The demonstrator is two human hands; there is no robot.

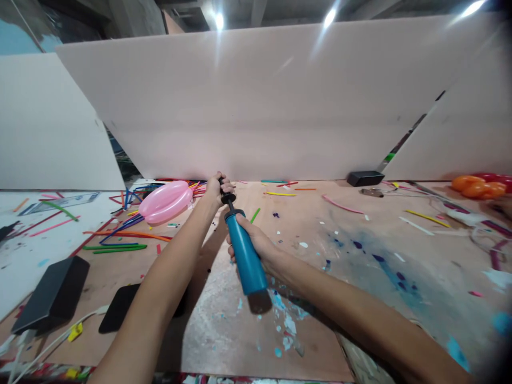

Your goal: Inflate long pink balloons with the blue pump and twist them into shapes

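A blue hand balloon pump (248, 258) is held at a slant above the middle of the table, its wide dark end toward me. My left hand (218, 189) is closed around the black handle at the pump's far end. A short stretch of dark rod shows between the handle and the barrel. My right hand (256, 240) wraps the barrel just below its collar. Left of my left hand lies an inflated pink balloon (166, 202), close to a bunch of uninflated long balloons (136, 220) in several colours. My left forearm hides part of the table.
White boards (240, 106) stand along the table's back edge. A black box (365, 178) sits at the back right, and a larger dark block (52, 296) with a white cable at the left. A black phone-like slab (119, 308) lies near my left forearm. Orange balloons (478, 186) rest at the far right.
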